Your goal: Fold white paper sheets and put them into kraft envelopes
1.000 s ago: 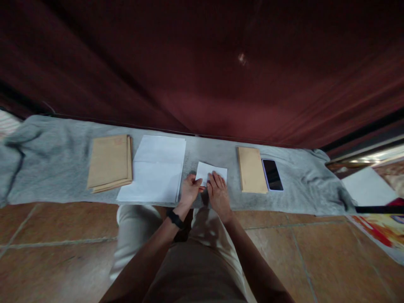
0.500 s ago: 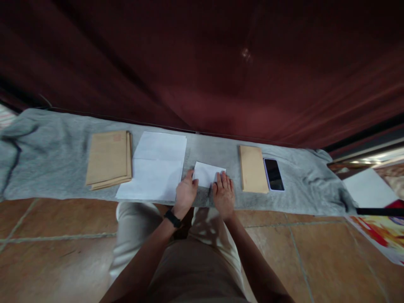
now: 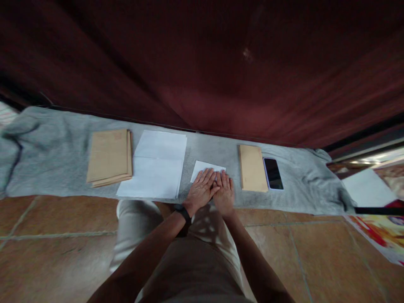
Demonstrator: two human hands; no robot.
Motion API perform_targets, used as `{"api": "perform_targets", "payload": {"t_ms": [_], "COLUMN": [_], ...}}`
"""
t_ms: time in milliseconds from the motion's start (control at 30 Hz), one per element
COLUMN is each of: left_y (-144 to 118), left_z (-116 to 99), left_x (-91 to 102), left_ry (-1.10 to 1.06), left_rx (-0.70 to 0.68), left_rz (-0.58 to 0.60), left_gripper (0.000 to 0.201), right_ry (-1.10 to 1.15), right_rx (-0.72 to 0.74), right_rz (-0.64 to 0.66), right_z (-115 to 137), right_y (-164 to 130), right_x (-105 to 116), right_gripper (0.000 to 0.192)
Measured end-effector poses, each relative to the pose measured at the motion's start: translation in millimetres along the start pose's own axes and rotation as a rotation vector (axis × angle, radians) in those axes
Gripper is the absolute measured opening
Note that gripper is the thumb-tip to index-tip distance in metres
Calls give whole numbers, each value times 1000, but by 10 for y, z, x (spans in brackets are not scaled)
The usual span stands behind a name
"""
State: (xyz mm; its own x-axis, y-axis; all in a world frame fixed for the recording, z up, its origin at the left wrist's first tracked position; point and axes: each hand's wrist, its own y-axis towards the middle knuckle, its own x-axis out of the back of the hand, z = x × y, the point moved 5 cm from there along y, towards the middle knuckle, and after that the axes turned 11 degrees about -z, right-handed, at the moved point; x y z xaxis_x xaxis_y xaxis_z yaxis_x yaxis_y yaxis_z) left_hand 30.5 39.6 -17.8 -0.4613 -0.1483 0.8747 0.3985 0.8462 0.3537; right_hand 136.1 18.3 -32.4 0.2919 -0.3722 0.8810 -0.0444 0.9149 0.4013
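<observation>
A small folded white paper (image 3: pixel 202 167) lies on the grey cloth (image 3: pixel 57 164) in front of me. My left hand (image 3: pixel 200 190) lies flat on the paper, fingers spread and pointing up to the right. My right hand (image 3: pixel 224 191) presses flat on the paper's right part, touching the left hand. Most of the paper is hidden under the two hands. Neither hand grips anything.
A stack of white sheets (image 3: pixel 156 170) lies left of the hands, with a pile of brown envelopes (image 3: pixel 109 156) beyond it. To the right lie one brown envelope (image 3: pixel 251 167) and a black phone (image 3: pixel 272 173). A dark red curtain (image 3: pixel 202 63) hangs behind.
My left hand has moved from the paper's left edge onto the paper, lying flat beside the right hand. The right hand has stayed on the paper's right part.
</observation>
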Motion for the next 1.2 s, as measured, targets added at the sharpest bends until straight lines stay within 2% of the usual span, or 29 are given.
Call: {"api": "perform_targets", "payload": {"t_ms": [333,700,900,1067,1200], "left_y": [-162,-164,-167,-161,-163], "left_z": [103,104,104,94,91], "left_x": [108,141,124,128,123], "left_ry": [69,49,62,78,84], "left_rx": [-85,-98,-98,-97,-99], "left_rz": [3,26,29,36,38], "left_gripper": [62,61,60,60,60], "right_ry": [-23,-17,112,166,182], "right_rx": [-82,-98,-50,21,18], "right_rz": [-16,-28,-49,12,42], "right_z": [-172,-347,-375,-323,-370], "right_y": [-53,-74,159,421,567], "right_x": [1,57,39,-5,-10], "right_gripper": [54,52,52,49,44]}}
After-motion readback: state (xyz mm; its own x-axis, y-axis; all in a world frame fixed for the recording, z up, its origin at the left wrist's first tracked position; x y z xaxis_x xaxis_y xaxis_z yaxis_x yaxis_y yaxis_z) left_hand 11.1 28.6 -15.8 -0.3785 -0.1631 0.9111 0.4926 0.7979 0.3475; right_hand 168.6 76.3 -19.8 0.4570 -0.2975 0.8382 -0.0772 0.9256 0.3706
